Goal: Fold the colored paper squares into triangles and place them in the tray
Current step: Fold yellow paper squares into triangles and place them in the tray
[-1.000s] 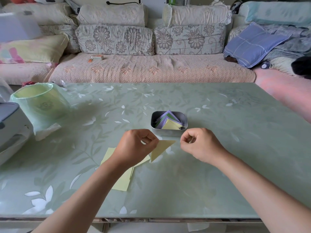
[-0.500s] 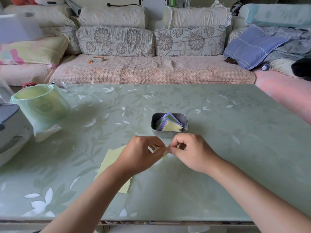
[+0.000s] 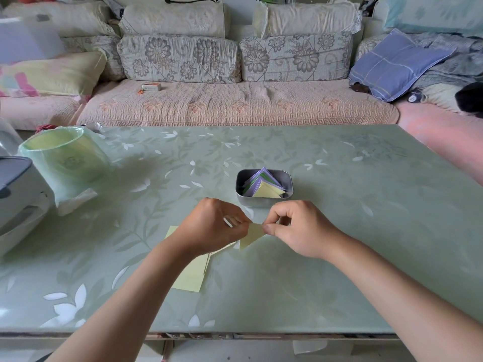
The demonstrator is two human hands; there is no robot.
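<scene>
**A:** What fills the view?

**B:** A flowered sofa (image 3: 235, 105) runs across the back, with the green tabletop (image 3: 352, 218) in front of it. On the tabletop's left stand a bin (image 3: 65, 158) lined with a green bag and, at the edge, a white appliance (image 3: 18, 194).

**A:** And the paper?

**B:** A stack of yellow squares (image 3: 190, 273) lies under the left forearm, which covers much of it. Beyond the hands sits a small metal tray (image 3: 261, 203) holding folded triangles (image 3: 264, 185) in purple, green and yellow.

**A:** The hands?

**B:** Both are curled, on the near side of the tray. The right hand (image 3: 300, 228) pinches one corner of a folded yellow paper (image 3: 251, 236) between thumb and forefinger. The left hand (image 3: 211, 228) seems to pinch the other end, but its knuckles hide the grip.
</scene>
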